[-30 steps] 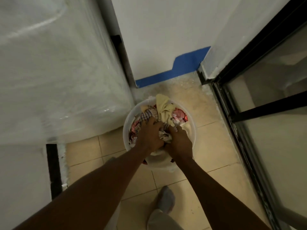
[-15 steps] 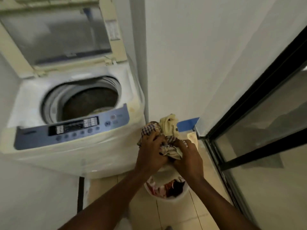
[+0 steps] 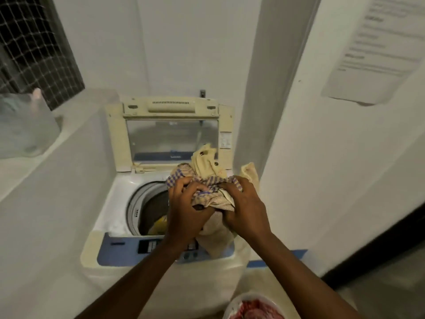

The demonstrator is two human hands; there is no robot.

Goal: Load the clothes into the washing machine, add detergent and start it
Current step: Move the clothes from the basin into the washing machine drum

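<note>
Two hands, left hand (image 3: 187, 211) and right hand (image 3: 245, 209), clutch one crumpled bundle of clothes (image 3: 208, 180), cream and purple-checked, above the open washing machine (image 3: 128, 217) drum's 3 o'clock edge. One white basket (image 3: 232, 306) sits at 6 o'clock.

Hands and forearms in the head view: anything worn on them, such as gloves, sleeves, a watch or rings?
Nothing worn that shows. The left hand and the right hand are bare, without gloves. Both forearms are uncovered down to the bottom edge of the picture, so no sleeve shows. No watch, band or ring shows on the sides that face the camera; the palms are hidden.
</note>
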